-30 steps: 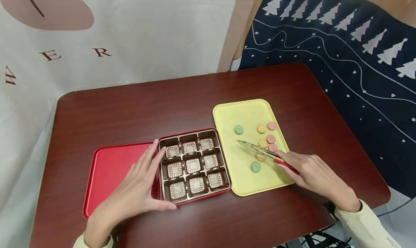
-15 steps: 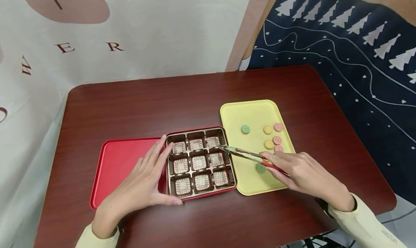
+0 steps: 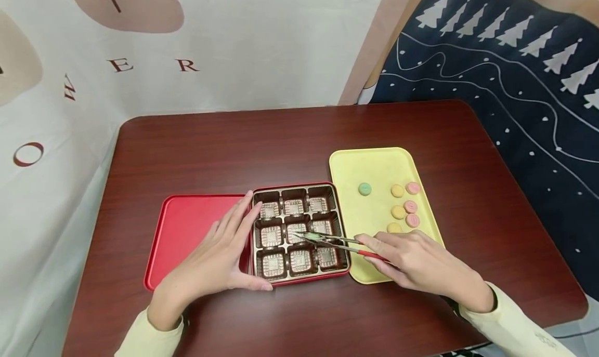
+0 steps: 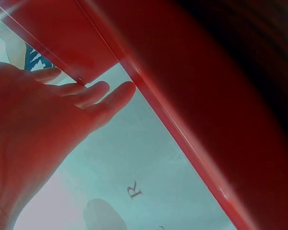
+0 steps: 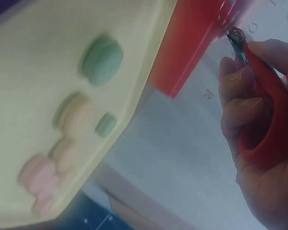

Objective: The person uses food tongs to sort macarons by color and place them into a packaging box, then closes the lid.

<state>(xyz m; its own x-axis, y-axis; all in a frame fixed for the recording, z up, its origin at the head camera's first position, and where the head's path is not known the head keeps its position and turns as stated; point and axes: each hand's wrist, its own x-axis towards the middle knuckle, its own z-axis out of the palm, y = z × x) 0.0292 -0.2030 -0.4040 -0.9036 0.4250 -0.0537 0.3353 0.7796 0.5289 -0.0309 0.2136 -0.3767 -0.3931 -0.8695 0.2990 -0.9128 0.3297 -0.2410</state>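
My right hand (image 3: 416, 266) grips red-handled tongs (image 3: 367, 253); their metal tips pinch a green macaron (image 3: 310, 236) over the middle of the red box (image 3: 311, 280). The brown insert in the box has several square compartments, and the macaron hangs by the centre one. Whether it touches the bottom I cannot tell. In the right wrist view, fingers are curled round the red tong handle (image 5: 281, 115). My left hand (image 3: 210, 261) rests along the box's left side, fingers extended at the far corner and thumb by the near edge.
A yellow tray (image 3: 357, 162) right of the box bears pink, yellow and green macarons (image 3: 364, 189). One green macaron (image 5: 105, 124) is hidden by the right hand in the head view. Left of the box lies a red lid (image 3: 187, 224), partly under the left hand.
My right hand has carried the tongs and green macaron leftward from above the yellow tray to over the box's middle. The left hand keeps its place at the box. The head view has shifted.
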